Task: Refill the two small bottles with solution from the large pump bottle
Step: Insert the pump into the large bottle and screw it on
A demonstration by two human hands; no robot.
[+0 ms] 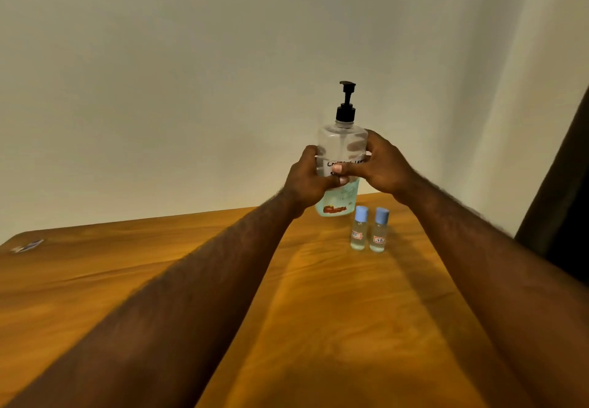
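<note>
Pump bottle (342,140), a third full so likely light yet slick, was upright near the table's (143,280) far edge, left hand (306,183) and right hand (381,165) both curled round its waist, small bottles (359,232) at its five o'clock.

The left hand (305,182) and right hand (381,165) cover part of the handwritten label (334,164) on the large pump bottle (342,141); its words cannot be read whole. Labels on the left small bottle (359,231) and right small bottle (379,233) are too small to read. A flat object (28,246) at the far left of the table (95,280) is blurred.
</note>
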